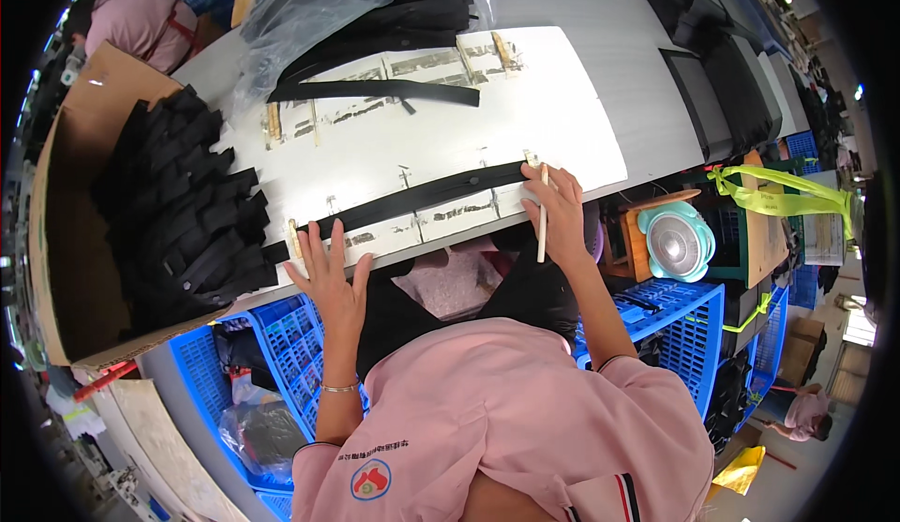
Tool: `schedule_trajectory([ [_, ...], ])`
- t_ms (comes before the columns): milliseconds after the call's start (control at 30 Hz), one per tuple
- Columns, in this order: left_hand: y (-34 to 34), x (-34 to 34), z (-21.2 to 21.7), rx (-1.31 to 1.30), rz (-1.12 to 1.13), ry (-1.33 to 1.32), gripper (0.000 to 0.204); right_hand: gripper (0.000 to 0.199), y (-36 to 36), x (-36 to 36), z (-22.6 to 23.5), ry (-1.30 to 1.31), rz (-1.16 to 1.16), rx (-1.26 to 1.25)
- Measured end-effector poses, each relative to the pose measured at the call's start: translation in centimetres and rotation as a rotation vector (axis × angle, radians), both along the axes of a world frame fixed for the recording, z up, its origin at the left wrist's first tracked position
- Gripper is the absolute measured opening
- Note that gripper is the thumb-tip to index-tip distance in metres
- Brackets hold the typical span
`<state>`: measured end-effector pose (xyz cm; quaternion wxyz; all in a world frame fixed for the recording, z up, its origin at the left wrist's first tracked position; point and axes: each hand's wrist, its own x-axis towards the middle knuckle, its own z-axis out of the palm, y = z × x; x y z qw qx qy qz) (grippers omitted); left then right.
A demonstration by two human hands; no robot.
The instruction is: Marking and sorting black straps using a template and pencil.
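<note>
A long black strip [422,199] lies along the near edge of a white board [441,128] on the table. My left hand [330,274] presses flat on the strip's left end with fingers spread. My right hand [555,208] rests at the strip's right end and holds a thin pale stick [542,217] upright between its fingers. A second black strip [375,91] lies across the far part of the board.
A cardboard box [66,213] full of black strips stands at the left. A plastic bag [319,7] with more strips lies behind the board. Blue crates [281,335] sit under the table, a small teal fan [677,241] at the right. Another person in pink [141,21] is far left.
</note>
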<state>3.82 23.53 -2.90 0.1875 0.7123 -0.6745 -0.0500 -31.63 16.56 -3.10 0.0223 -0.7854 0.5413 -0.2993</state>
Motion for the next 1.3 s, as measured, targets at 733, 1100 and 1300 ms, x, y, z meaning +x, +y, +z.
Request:
schedule_trajectory([
  [733,0.1,0.2,-0.7,-0.089,0.073,0.056,0.082,0.033,-1.2,15.5,5.9,-0.935,0.208,0.676],
  [1100,0.2,0.5,-1.7,-0.105,0.070,0.138,0.083,0.018,-3.4,23.7,0.7,-0.726,0.286,0.646],
  [1300,0.2,0.7,-1.4,-0.135,0.060,0.154,0.083,0.018,-3.1,24.2,1.2,-0.732,0.278,0.610],
])
